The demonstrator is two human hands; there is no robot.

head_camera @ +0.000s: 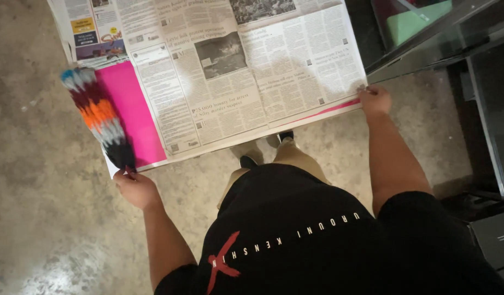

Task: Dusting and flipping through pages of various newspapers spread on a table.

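At the lower left of the frame the left hand (134, 187) is closed around the dark handle of a multicoloured feather duster (98, 116), whose head lies over a pink sheet (129, 112). At right of centre the right hand (374, 100) presses its fingers on the edge of the newspaper (235, 71) spread across the concrete floor (39, 191), pinching nothing clearly.

Both arms stretched down, spread apart; left grip (136, 188) closed, fingers pinched; right grip (374, 101) fingertips pressed flat.
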